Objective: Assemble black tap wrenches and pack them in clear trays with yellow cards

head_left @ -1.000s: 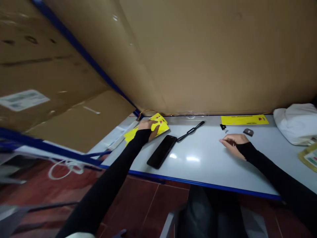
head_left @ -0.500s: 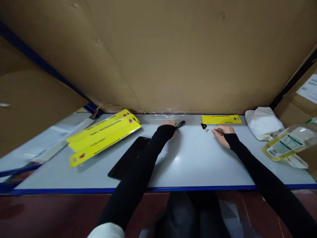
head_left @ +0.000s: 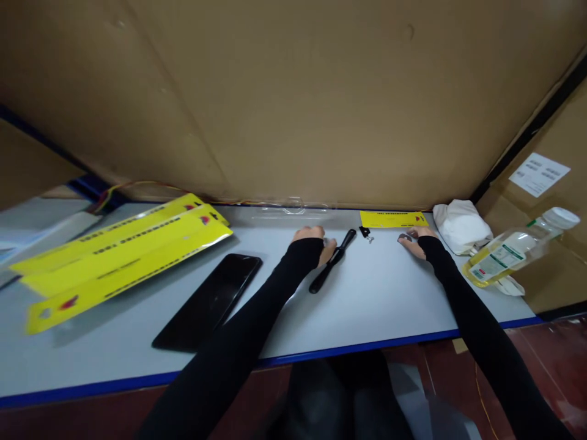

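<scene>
My left hand (head_left: pixel 316 241) is closed at the middle of a black spokeshave (head_left: pixel 334 261); its two handles slant over the table, and the thumb covers part of its body. Further right, my right hand (head_left: pixel 417 239) has its fingers curled and pinched around a small dark grey piece too blurred to make out. Between the hands lie a small black metal plate (head_left: pixel 364 231) and small silver screws (head_left: pixel 370 239). Behind them, a yellow printed card (head_left: pixel 393 219) rests near the back wall.
Several yellow cards (head_left: pixel 123 256) lie fanned out on the left, beside a black phone (head_left: pixel 208 302). Clear plastic packaging (head_left: pixel 293 209) sits along the back. A white cloth bundle (head_left: pixel 461 226) and a tilted bottle of yellow liquid (head_left: pixel 509 253) are at right.
The spokeshave, mostly hidden by my left hand before, now shows both handles. My right hand stays near the small parts, its fingers shifted. The camera view has turned rightward.
</scene>
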Tool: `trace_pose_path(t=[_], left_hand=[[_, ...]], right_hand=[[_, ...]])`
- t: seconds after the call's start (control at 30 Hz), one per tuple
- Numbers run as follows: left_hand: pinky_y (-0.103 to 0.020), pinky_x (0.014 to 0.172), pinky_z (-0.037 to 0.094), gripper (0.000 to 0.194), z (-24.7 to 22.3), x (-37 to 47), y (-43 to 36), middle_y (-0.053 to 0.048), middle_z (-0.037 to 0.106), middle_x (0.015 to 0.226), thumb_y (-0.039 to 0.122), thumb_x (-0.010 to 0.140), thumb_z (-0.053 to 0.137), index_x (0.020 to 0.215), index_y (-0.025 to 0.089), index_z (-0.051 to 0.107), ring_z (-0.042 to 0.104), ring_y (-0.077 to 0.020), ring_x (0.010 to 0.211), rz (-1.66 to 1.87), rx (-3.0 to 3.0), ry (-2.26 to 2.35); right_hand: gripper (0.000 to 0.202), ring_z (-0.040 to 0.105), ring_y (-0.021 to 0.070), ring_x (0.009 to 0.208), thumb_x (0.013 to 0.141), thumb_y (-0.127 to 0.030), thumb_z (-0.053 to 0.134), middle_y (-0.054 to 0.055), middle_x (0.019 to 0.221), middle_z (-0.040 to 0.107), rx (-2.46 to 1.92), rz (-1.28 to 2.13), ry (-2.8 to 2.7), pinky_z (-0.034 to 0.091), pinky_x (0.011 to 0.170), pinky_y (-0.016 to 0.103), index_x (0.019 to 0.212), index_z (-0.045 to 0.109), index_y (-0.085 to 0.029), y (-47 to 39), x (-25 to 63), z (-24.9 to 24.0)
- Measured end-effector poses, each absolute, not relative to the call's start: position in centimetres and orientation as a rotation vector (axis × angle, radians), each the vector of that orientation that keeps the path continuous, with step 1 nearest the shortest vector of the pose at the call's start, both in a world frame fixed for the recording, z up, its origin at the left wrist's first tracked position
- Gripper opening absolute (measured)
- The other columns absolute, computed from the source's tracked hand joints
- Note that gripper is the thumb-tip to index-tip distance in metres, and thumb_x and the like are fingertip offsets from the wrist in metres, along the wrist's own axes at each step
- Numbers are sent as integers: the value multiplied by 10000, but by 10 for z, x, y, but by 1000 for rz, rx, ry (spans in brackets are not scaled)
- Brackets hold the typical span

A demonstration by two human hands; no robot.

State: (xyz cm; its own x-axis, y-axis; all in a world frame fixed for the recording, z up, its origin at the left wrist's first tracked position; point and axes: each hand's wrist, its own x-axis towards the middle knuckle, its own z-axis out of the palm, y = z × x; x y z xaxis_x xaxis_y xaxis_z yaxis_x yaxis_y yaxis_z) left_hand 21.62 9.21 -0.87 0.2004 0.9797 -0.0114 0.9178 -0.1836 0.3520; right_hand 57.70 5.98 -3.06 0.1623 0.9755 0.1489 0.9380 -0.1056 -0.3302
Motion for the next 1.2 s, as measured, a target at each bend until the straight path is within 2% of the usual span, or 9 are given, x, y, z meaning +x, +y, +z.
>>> trace_pose_path(t=[0.1,0.27,0.43,0.6,0.73,0.83,0.93,1.07,1.2], left_hand=[[-404,985,513,512,-5,226,78,-144,743,1044,602,801,724,1099,185,719,664,-338,1116,244,2201,1798],[-383,915,526,449,3,236,59,-139,740,1050,606,879,664,1062,199,716,683,-324,1074,159,2234,1709],[-371,933,522,382,6,249,47,-122,745,1144,485,869,733,1135,212,710,684,-309,1112,169,2212,1637],[-357,901,539,143,9,252,43,-77,746,927,332,859,749,878,202,692,715,-281,989,292,2083,1593],[-389,760,609,254,7,256,47,-33,689,784,298,780,843,791,198,610,718,-237,740,621,1594,1403],[-401,633,641,369,6,266,50,4,647,672,295,753,893,782,194,539,664,-179,550,856,1058,1149],[-395,616,663,403,4,274,54,11,641,600,281,777,890,773,187,498,648,-152,491,991,722,1062],[-393,600,670,316,-2,277,53,-44,696,653,338,819,854,844,117,629,681,-180,516,1031,683,965],[-341,566,651,253,-10,280,46,-62,726,754,184,692,898,856,82,734,693,-182,580,1124,880,851]], right_hand=[[371,697,225,883,831,-475,790,107,1038,787,-2073,216,-1846,524,831,333,1039,777,-168,64,582,-31],[341,682,206,796,745,-439,843,92,947,772,-2085,319,-1743,524,740,313,923,726,-173,67,578,-28],[377,624,165,687,687,-372,871,55,857,739,-2036,364,-1574,508,664,295,905,614,-205,61,560,-17],[515,506,114,458,680,-585,847,30,717,739,-1729,771,-1431,458,469,283,953,640,-200,42,521,6],[632,578,128,455,605,-701,881,81,772,776,-1456,1000,-1367,500,431,286,908,680,-184,22,475,23],[619,645,170,520,621,-703,868,98,797,779,-1399,968,-1315,495,415,280,906,693,-183,14,441,22],[497,663,175,623,687,-612,860,90,831,776,-1406,699,-1350,513,500,274,902,734,-182,14,426,10],[338,630,151,663,759,-498,833,67,864,776,-1454,488,-1476,517,609,275,896,806,-190,19,435,-3],[311,627,150,697,850,-457,755,75,965,775,-1409,423,-1581,506,611,271,1024,838,-213,21,447,0]])
